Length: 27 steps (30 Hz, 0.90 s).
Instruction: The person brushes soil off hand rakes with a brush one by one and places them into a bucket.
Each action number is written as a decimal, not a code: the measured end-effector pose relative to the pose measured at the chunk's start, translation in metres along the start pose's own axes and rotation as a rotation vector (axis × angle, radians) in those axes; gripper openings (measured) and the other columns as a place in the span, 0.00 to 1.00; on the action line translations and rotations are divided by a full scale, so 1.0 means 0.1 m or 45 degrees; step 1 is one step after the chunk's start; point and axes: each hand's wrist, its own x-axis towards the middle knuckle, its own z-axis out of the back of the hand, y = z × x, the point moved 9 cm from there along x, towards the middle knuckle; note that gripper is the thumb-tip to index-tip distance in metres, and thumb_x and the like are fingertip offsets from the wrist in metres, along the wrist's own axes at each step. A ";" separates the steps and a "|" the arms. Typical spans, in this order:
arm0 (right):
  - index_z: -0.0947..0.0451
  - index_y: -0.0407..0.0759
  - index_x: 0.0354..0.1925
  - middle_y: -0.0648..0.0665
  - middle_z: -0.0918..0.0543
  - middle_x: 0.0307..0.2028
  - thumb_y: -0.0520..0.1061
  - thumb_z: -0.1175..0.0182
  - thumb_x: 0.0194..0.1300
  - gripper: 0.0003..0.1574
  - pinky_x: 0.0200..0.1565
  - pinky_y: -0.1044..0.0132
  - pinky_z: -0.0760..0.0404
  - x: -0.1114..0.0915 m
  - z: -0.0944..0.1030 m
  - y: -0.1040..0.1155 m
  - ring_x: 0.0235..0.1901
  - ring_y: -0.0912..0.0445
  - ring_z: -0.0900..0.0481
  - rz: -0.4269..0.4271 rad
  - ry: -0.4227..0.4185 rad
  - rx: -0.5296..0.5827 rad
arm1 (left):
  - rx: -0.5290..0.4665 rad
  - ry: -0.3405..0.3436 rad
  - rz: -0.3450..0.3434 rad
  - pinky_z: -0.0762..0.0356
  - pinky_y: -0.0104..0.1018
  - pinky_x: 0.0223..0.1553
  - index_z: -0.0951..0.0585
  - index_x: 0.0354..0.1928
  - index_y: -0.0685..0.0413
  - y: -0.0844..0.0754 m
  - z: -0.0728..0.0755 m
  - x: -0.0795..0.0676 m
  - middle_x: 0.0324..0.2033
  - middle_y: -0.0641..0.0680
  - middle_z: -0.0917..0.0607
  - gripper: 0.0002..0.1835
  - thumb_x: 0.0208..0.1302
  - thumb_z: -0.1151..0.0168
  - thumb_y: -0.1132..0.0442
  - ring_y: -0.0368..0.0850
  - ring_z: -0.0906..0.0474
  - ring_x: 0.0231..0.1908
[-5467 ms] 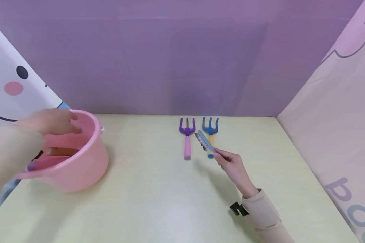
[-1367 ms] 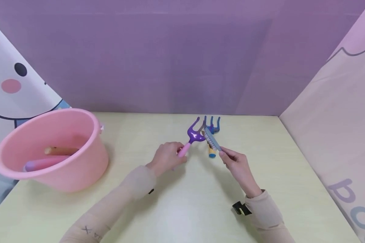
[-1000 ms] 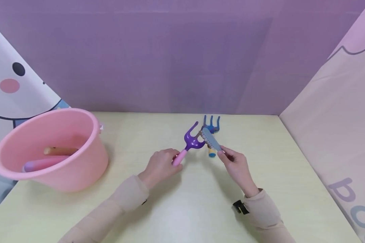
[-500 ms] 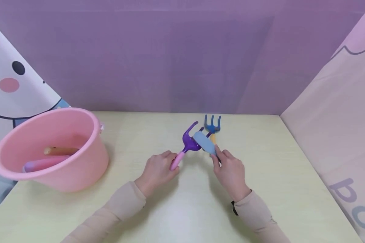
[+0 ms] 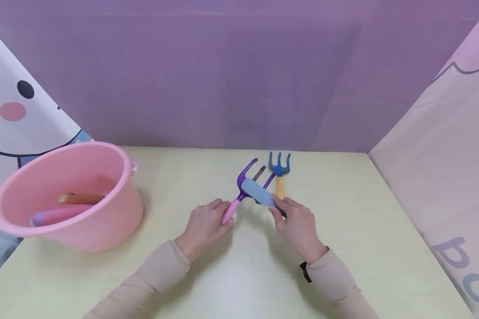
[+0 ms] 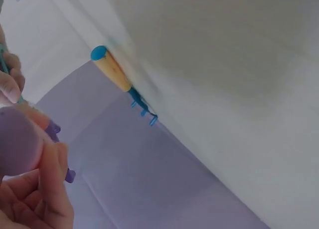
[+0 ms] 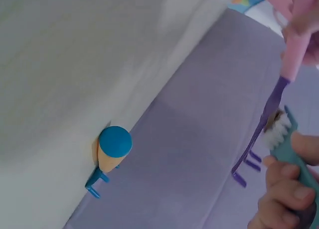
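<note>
My left hand (image 5: 205,226) grips the pink handle of a purple hand fork (image 5: 231,212), raised over the table with its tines pointing away. In my right hand (image 5: 298,226) is a light blue scrubbing brush (image 5: 259,191), pinched at its near end. The brush lies across the fork's head, its back facing up in the head view. White bristles (image 7: 276,131) meet the purple metal near a brown patch in the right wrist view. The middle tine looks brown. Just behind, a blue hand fork (image 5: 279,169) with a yellow handle lies on the table.
A pink bucket (image 5: 104,235) stands at the left of the table (image 5: 175,177). Inside it are a wooden handle (image 5: 80,198) and a pink-and-purple handle (image 5: 60,215). A purple backdrop (image 5: 223,79) rises at the far edge, with printed panels on both sides.
My left hand came from the bucket, lifted the purple fork off the table and drew it nearer. My right hand turned the brush bristles down and moved it left across the fork's head.
</note>
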 end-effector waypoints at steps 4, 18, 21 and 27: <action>0.22 0.33 0.47 0.48 0.24 0.19 0.40 0.37 0.56 0.20 0.15 0.74 0.45 0.05 0.09 -0.07 0.13 0.64 0.44 -0.027 -0.085 0.142 | -0.053 -0.013 0.019 0.31 0.29 0.17 0.18 0.34 0.59 0.00 0.03 0.01 0.23 0.49 0.20 0.12 0.45 0.33 0.62 0.38 0.30 0.16; 0.21 0.34 0.47 0.44 0.23 0.20 0.43 0.37 0.55 0.21 0.13 0.72 0.43 0.10 0.05 0.01 0.11 0.61 0.40 0.110 -0.326 -0.177 | -0.043 -0.072 -0.094 0.36 0.25 0.15 0.18 0.32 0.60 -0.11 0.09 0.02 0.21 0.49 0.22 0.11 0.45 0.35 0.63 0.35 0.33 0.16; 0.21 0.34 0.47 0.45 0.23 0.19 0.44 0.37 0.56 0.21 0.13 0.72 0.45 0.11 0.02 0.05 0.11 0.62 0.43 0.117 -0.320 -0.190 | -0.014 -0.113 -0.110 0.37 0.25 0.14 0.18 0.31 0.58 -0.11 0.10 0.00 0.20 0.49 0.23 0.10 0.43 0.35 0.63 0.35 0.34 0.15; 0.21 0.34 0.47 0.46 0.25 0.18 0.44 0.39 0.58 0.19 0.12 0.72 0.46 0.10 -0.05 0.09 0.11 0.62 0.47 0.057 -0.254 -0.172 | 0.033 -0.189 -0.140 0.39 0.25 0.12 0.19 0.29 0.57 -0.10 0.12 -0.05 0.19 0.48 0.24 0.09 0.41 0.34 0.64 0.35 0.37 0.14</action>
